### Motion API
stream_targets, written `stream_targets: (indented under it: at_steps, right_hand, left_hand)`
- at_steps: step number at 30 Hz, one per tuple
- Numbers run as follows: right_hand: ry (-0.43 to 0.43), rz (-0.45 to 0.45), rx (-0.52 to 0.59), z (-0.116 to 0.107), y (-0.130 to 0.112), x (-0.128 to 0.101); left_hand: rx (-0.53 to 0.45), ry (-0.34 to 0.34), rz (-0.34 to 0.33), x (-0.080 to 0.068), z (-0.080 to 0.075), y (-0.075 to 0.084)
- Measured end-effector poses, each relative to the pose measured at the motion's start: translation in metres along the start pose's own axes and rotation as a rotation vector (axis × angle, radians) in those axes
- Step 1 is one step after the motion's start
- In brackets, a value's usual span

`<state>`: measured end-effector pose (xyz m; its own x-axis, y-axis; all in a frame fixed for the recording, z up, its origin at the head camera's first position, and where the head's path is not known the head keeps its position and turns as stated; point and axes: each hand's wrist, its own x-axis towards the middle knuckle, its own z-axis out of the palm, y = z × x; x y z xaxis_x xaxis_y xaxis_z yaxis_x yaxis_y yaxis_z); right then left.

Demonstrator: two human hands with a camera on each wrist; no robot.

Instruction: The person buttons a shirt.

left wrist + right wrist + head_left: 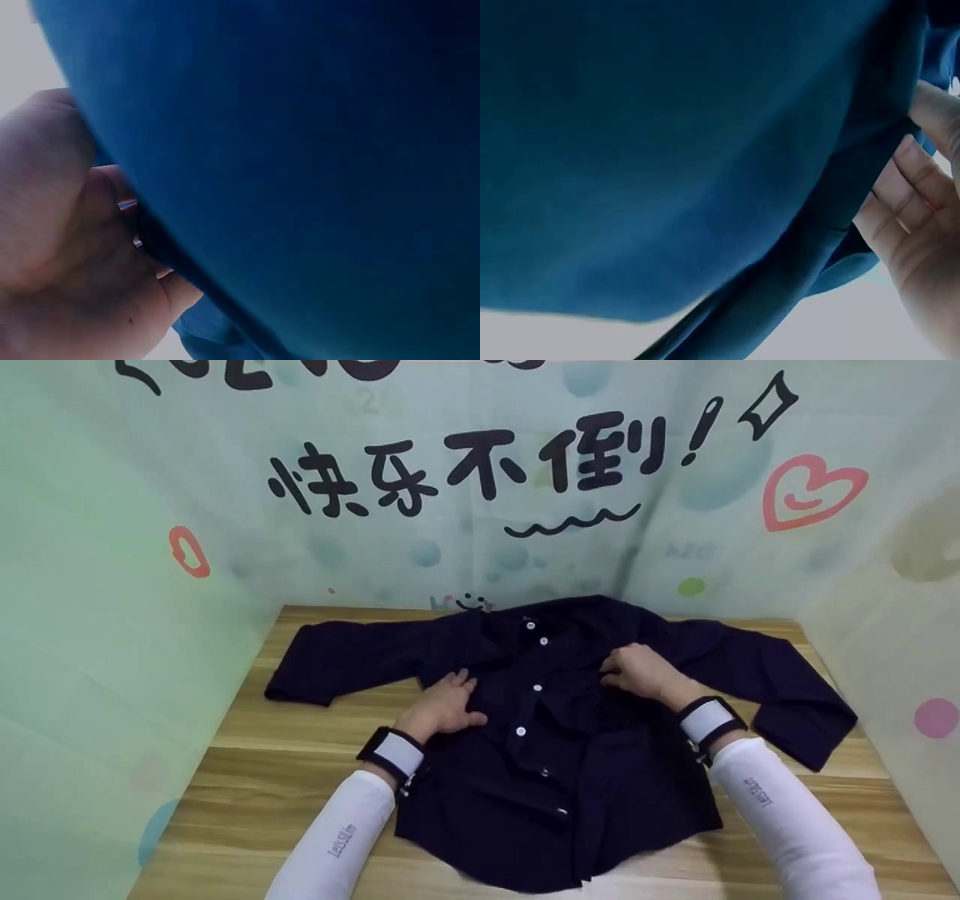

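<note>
A dark navy button-front shirt of soft woven cloth (555, 735) lies face up in the middle of the pale wooden table (247, 780), collar toward the far wall, both long sleeves stretched out sideways. A row of small round white buttons (537, 688) runs down its front, and the lower front panels lie rumpled and partly open.

Your left hand (444, 706) rests flat on the shirt's chest left of the buttons, fingers spread and fairly straight, pressing the cloth. Your right hand (637, 667) sits on the other side of the chest, fingers curled, pinching a fold of fabric. You wear white sleeves and a black and white band on each wrist (395, 751).

In both wrist views, dark blue cloth fills nearly the whole picture, with part of a palm at the edge.

The tabletop shows light and brown wood-grain planks. Around it on three sides hangs a smooth mint-green backdrop (112, 607) printed with bold black Chinese characters, a pink heart (810, 489) and pastel dots.
</note>
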<state>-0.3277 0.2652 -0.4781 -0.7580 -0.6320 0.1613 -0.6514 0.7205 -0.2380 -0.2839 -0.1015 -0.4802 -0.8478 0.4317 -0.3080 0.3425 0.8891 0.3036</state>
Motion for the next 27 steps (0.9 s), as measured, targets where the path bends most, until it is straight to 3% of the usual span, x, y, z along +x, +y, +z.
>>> stream_targets:
  at_steps: [6, 10, 13, 16, 20, 22, 24, 27]
  right_hand:
    - [0.061, 0.154, 0.000, -0.016, 0.019, -0.009]
    - [0.127, 0.295, -0.043, -0.020, 0.030, -0.017]
    - [0.163, 0.351, -0.066, -0.017, 0.034, -0.021]
    - [0.094, 0.343, -0.056, -0.014, 0.033, -0.022]
    - [-0.129, 0.322, -0.016, -0.026, 0.023, -0.019]
    - [-0.189, 0.318, -0.022, -0.038, 0.016, -0.017]
    - [-0.172, 0.302, -0.026, -0.047, 0.009, -0.012]
    - [-0.067, 0.212, -0.058, -0.052, -0.002, -0.002]
  left_hand:
    - [0.077, 0.018, -0.039, 0.001, -0.002, -0.008]
    - [0.072, 0.020, -0.051, 0.001, -0.004, -0.017]
    - [0.051, 0.027, -0.074, 0.002, -0.006, -0.023]
    - [0.041, 0.040, -0.089, 0.002, -0.006, -0.027]
    - [0.034, 0.054, -0.085, 0.002, -0.006, -0.028]
    - [0.029, 0.063, -0.082, 0.003, -0.005, -0.029]
    - [0.026, 0.073, -0.080, 0.003, -0.004, -0.029]
    - [0.026, 0.081, -0.077, 0.003, -0.002, -0.030]
